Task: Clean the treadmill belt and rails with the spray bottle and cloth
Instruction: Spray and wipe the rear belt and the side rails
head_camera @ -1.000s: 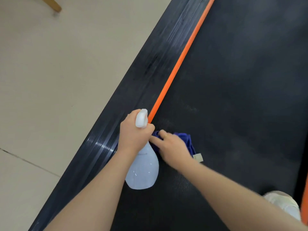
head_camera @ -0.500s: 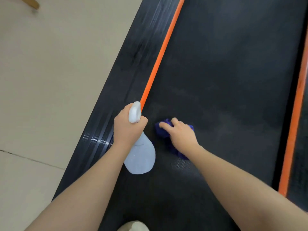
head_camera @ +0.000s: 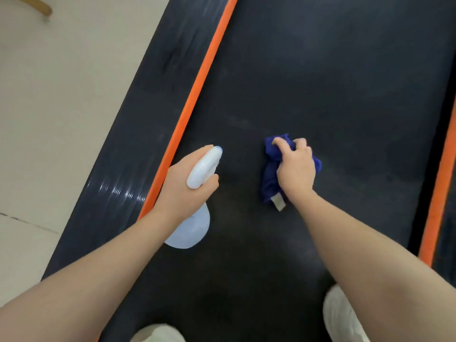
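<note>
2 pale shoes (head_camera: 343, 317) stand on the belt (head_camera: 320, 82) nearest the camera, 1 below each forearm. Further out, the left hand (head_camera: 182, 186) is wrapped round the neck of the bottle (head_camera: 190, 230), fingers curled under the white spray head, whose nozzle points away over the belt; the bottle's body hangs back toward the wrist. Just left of those fingers runs the orange strip (head_camera: 195, 99), and beyond it the ribbed left rail (head_camera: 138, 144). Right of the bottle, apart from it, the right hand (head_camera: 294, 169) presses the bunched blue cloth (head_camera: 271, 169) onto the belt, its fingers (head_camera: 280, 141) curled over the far edge. A 2nd orange strip (head_camera: 436, 183) lies well right of that hand.

Risk, as I judge it: spray landing near the shoes could make the belt slick underfoot. The cloth is wadded, so it may smear rather than lift dirt, and its loose tag could drag.
</note>
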A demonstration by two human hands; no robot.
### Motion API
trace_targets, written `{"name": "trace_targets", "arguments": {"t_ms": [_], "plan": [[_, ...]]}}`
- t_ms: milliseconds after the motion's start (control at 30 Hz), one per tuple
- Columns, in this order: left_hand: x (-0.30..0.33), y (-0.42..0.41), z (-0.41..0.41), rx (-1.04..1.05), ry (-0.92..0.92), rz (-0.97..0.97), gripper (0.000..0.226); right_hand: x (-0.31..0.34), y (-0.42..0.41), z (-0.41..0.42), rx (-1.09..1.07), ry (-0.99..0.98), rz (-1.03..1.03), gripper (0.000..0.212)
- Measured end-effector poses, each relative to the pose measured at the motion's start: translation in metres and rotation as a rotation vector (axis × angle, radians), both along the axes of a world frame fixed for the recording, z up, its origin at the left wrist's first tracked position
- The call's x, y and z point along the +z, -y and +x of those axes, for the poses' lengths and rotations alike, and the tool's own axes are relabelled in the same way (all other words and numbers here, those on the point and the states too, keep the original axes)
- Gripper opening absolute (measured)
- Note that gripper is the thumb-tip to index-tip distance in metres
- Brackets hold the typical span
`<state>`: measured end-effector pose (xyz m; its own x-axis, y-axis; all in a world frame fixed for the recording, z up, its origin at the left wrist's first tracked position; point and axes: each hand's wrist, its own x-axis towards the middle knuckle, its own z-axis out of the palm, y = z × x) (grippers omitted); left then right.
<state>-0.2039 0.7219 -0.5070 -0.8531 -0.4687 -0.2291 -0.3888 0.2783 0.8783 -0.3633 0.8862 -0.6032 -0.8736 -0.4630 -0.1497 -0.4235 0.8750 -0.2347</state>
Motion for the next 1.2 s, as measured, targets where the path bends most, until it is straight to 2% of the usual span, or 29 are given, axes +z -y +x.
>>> {"name": "trace_targets", "arguments": {"t_ms": [33, 100, 200, 267, 333, 433, 467, 567, 667, 767, 867, 933, 1000, 1100, 1133, 1200], "plan": [[-0.001, -0.006, -0.002, -0.024, 0.004, 0.006, 0.037, 0.001, -0.002, -0.01, -0.046, -0.041, 0.029, 0.046], [-0.001, -0.019, -0.008, -0.034, 0.04, 0.049, 0.044, 0.001, -0.019, 0.001, 0.088, -0.125, 0.004, 0.04], [-0.002, -0.038, -0.021, 0.009, 0.136, 0.04, 0.043, -0.004, -0.072, 0.061, 0.536, -0.117, -0.027, 0.046], [-0.002, -0.051, -0.026, 0.014, 0.193, 0.01, 0.04, -0.006, -0.094, 0.064, 0.76, -0.11, -0.004, 0.048], [-0.002, -0.061, -0.03, 0.039, 0.237, -0.036, 0.031, -0.01, -0.086, 0.03, 0.676, -0.166, -0.026, 0.04], [0.0, -0.073, -0.036, 0.112, 0.295, -0.126, 0.018, -0.009, -0.059, -0.022, 0.232, -0.211, -0.024, 0.037], [0.001, -0.077, -0.038, 0.119, 0.307, -0.137, 0.017, -0.01, -0.059, -0.026, 0.168, -0.192, -0.019, 0.036], [-0.003, -0.088, -0.045, 0.088, 0.346, -0.158, 0.014, -0.01, -0.086, -0.006, 0.286, -0.189, -0.068, 0.041], [-0.013, -0.097, -0.052, 0.058, 0.399, -0.16, 0.013, -0.01, -0.116, 0.017, 0.538, -0.154, -0.044, 0.068], [-0.021, -0.104, -0.06, 0.073, 0.429, -0.187, 0.007, -0.014, -0.107, -0.01, 0.553, -0.198, -0.1, 0.048], [-0.025, -0.113, -0.066, 0.082, 0.418, -0.226, 0.013, -0.012, -0.08, -0.062, 0.274, -0.152, -0.025, 0.04], [-0.025, -0.117, -0.072, 0.077, 0.413, -0.186, 0.014, -0.01, -0.078, -0.066, 0.146, -0.105, 0.01, 0.04], [-0.021, -0.12, -0.077, 0.082, 0.387, -0.12, 0.013, -0.009, -0.096, -0.041, 0.263, -0.139, -0.094, 0.042], [-0.013, -0.126, -0.086, 0.109, 0.327, -0.063, 0.013, -0.011, -0.136, -0.021, 0.668, -0.101, -0.118, 0.04], [-0.011, -0.128, -0.088, 0.105, 0.322, -0.053, 0.012, -0.012, -0.141, -0.034, 0.695, -0.091, -0.101, 0.04], [-0.009, -0.133, -0.092, 0.09, 0.328, -0.058, 0.016, -0.014, -0.128, -0.071, 0.506, -0.138, -0.089, 0.04]]}}
